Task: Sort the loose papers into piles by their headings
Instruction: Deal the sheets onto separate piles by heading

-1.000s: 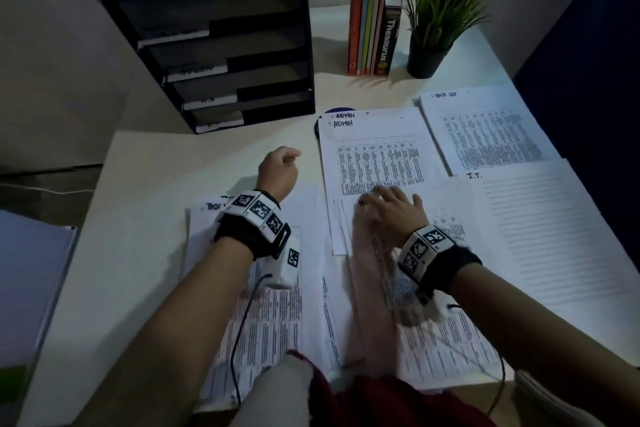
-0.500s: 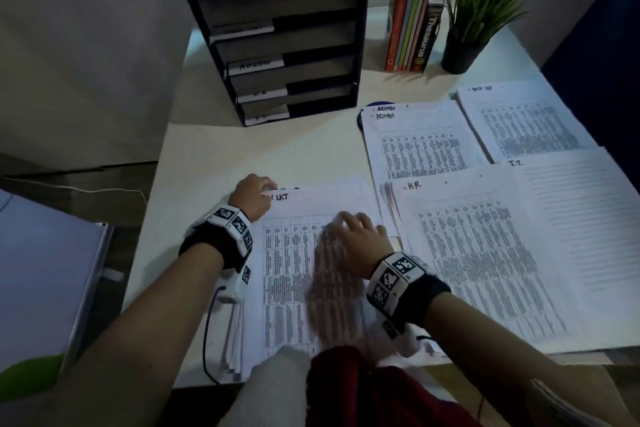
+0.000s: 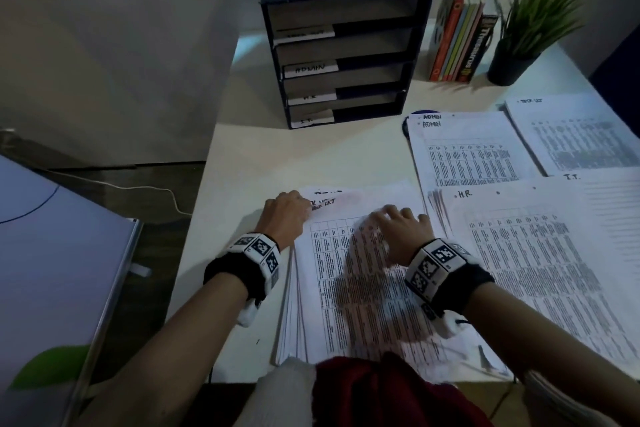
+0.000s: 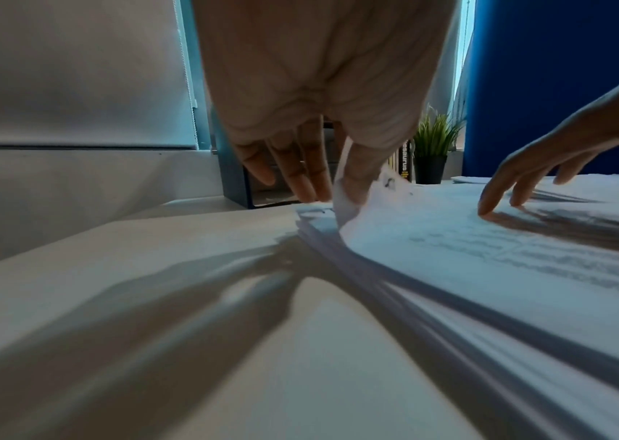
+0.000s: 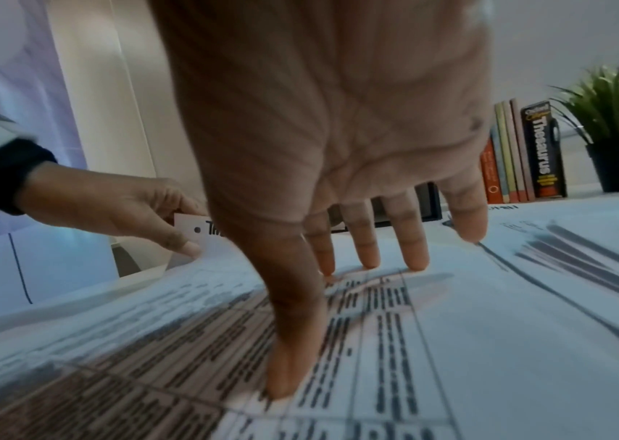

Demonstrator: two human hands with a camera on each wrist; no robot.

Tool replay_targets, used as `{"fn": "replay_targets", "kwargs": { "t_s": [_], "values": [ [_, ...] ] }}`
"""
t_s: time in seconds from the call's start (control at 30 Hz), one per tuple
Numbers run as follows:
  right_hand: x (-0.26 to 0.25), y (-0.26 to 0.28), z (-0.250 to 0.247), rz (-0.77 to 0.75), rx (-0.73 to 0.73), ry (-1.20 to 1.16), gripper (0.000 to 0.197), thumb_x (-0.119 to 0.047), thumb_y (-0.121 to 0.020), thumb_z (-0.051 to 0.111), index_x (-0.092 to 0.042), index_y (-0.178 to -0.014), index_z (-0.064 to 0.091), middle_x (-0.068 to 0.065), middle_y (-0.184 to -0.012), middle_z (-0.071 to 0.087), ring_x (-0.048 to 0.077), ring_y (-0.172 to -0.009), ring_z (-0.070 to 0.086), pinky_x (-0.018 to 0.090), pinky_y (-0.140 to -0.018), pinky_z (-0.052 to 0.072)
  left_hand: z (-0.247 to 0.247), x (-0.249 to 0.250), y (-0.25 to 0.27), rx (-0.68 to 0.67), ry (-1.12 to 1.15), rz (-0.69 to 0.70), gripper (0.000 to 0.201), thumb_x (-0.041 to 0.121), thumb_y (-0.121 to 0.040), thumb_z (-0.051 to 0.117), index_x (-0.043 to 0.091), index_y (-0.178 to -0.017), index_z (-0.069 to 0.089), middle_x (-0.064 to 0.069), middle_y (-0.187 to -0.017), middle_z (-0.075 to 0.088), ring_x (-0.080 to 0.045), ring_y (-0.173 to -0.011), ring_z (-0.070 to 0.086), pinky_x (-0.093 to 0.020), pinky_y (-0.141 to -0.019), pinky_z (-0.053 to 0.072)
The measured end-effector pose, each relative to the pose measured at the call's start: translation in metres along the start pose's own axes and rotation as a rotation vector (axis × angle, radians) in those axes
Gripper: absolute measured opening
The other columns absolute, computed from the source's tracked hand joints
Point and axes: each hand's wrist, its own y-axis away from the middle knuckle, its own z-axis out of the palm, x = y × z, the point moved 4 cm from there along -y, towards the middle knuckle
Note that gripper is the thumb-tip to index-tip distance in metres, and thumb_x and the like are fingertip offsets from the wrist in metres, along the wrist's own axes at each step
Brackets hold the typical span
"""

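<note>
black tray rack (image 3: 343, 55) | upright books (image 3: 460, 35) | potted plant (image 3: 526, 35) | desk (image 3: 277, 156)

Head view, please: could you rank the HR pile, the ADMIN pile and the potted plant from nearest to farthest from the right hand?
From the right hand:
1. HR pile, just to its right.
2. ADMIN pile, beyond it, farther up the desk.
3. Potted plant, at the desk's far right corner.

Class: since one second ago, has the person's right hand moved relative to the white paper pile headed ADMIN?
Yes, leftwards: the right hand lay directly below the white ADMIN pile; now it rests on the printed stack left of it.
</note>
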Motion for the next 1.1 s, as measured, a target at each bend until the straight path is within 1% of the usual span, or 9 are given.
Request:
{"fn": "replay_targets", "kwargs": {
  "t_s": [0.13, 0.2, 0.27, 0.33, 0.43, 0.53, 0.87, 0.97, 1.1],
  "values": [
    [-0.018, -0.004, -0.01, -0.051, 0.175, 0.027, 0.107, -0.016, -0.076, 0.074, -0.023, -0.148, -0.005, 0.004, -0.156, -0.005, 0.029, -0.142, 0.007, 0.053, -0.111, 0.017, -0.001, 0.002, 0.005, -0.201, 0.481, -0.007, 0.019, 0.016, -0.086, 0.062, 0.003, -0.096, 0.071, -0.013, -0.095, 0.069, -0.019, -0.084, 0.059, -0.028, -0.082, 0.047],
    [-0.026, -0.004, -0.013, -0.099, 0.211, 0.09, 0.096, -0.011, -0.081, 0.066, -0.024, -0.149, -0.002, 0.002, -0.156, -0.012, 0.028, -0.144, -0.005, 0.056, -0.112, 0.004, -0.004, 0.003, 0.007, -0.307, 0.639, -0.046, 0.057, 0.053, -0.076, 0.063, 0.001, -0.099, 0.069, -0.016, -0.099, 0.067, -0.02, -0.084, 0.058, -0.034, -0.082, 0.048],
    [-0.032, -0.003, -0.012, -0.148, 0.198, 0.139, 0.078, -0.012, -0.083, 0.061, -0.021, -0.146, 0.017, 0.002, -0.157, -0.005, 0.026, -0.144, -0.006, 0.058, -0.111, -0.003, -0.007, 0.001, 0.003, -0.347, 0.687, -0.085, 0.104, 0.094, -0.044, 0.041, 0.005, -0.09, 0.071, -0.008, -0.099, 0.067, -0.021, -0.083, 0.06, -0.031, -0.081, 0.043],
    [-0.033, -0.002, -0.009, -0.181, 0.186, 0.155, 0.064, -0.015, -0.083, 0.061, -0.018, -0.139, 0.029, 0.002, -0.155, 0.009, 0.023, -0.143, 0.004, 0.059, -0.11, -0.004, -0.007, -0.006, -0.006, -0.277, 0.688, -0.147, 0.109, 0.1, -0.038, 0.019, 0.017, -0.086, 0.07, 0.002, -0.097, 0.063, -0.014, -0.083, 0.058, -0.028, -0.08, 0.037],
    [-0.034, -0.001, -0.001, -0.185, 0.195, 0.115, 0.061, -0.015, -0.084, 0.059, -0.016, -0.137, 0.03, 0.003, -0.147, 0.026, 0.02, -0.138, 0.021, 0.058, -0.111, -0.002, -0.006, -0.018, -0.02, -0.054, 0.49, -0.199, 0.076, 0.078, -0.076, 0.035, 0.017, -0.11, 0.061, -0.004, -0.112, 0.057, -0.016, -0.103, 0.054, -0.031, -0.089, 0.041],
    [-0.039, 0.0, 0.007, -0.186, 0.213, 0.08, 0.06, -0.006, -0.084, 0.053, -0.018, -0.138, 0.028, 0.002, -0.141, 0.032, 0.021, -0.133, 0.027, 0.057, -0.111, 0.001, 0.005, -0.021, -0.022, -0.081, 0.299, -0.194, 0.044, 0.032, -0.093, 0.05, 0.008, -0.13, 0.048, -0.01, -0.136, 0.042, -0.023, -0.126, 0.042, -0.032, -0.106, 0.032],
    [-0.047, -0.006, 0.012, -0.191, 0.185, 0.075, 0.071, -0.01, -0.083, 0.059, -0.024, -0.141, 0.02, 0.0, -0.143, 0.026, 0.023, -0.133, 0.024, 0.059, -0.11, 0.008, 0.004, -0.014, -0.005, 0.026, 0.038, -0.075, 0.049, 0.016, -0.094, 0.049, 0.019, -0.141, 0.036, -0.001, -0.151, 0.03, -0.019, -0.13, 0.041, -0.033, -0.111, 0.023],
    [-0.047, -0.006, 0.009, -0.183, 0.178, 0.073, 0.079, -0.008, -0.082, 0.059, -0.024, -0.144, 0.013, 0.001, -0.148, 0.02, 0.024, -0.135, 0.022, 0.058, -0.11, 0.009, 0.0, -0.013, -0.004, 0.156, 0.043, -0.066, 0.032, 0.013, -0.094, 0.047, 0.014, -0.125, 0.055, -0.004, -0.134, 0.052, -0.021, -0.122, 0.046, -0.033, -0.103, 0.028],
    [-0.044, -0.005, 0.0, -0.153, 0.214, 0.012, 0.09, 0.001, -0.081, 0.051, -0.02, -0.148, -0.004, 0.005, -0.155, 0.002, 0.025, -0.138, 0.018, 0.053, -0.112, 0.012, -0.002, -0.013, -0.006, 0.132, 0.382, -0.068, 0.019, 0.012, -0.091, 0.054, -0.002, -0.085, 0.065, -0.006, -0.072, 0.061, -0.016, -0.066, 0.053, -0.028, -0.067, 0.038]
  ]
}}
